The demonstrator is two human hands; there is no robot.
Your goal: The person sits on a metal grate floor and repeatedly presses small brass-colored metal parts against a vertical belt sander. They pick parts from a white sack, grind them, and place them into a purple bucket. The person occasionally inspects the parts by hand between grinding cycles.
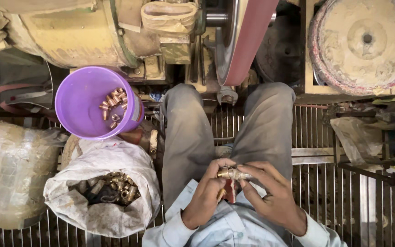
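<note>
Both hands are closing on what I'm seeing as a short, shiny brass fitting (234,174) over the lap: left hand (205,194) at nine o'clock, right hand (270,194) at three, each pinching an end.

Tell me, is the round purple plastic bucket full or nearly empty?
Nearly empty: the purple plastic bucket holds only a few brass fittings against one side.

Shiny brass fitting (234,174). Smooth, glossy purple plastic bucket (81,98). Dusty, crumpled woven sack (110,160). Matt red abrasive belt (248,39). Rough, dust-caked wheel (364,43). Dull metal grating (325,187).
</note>
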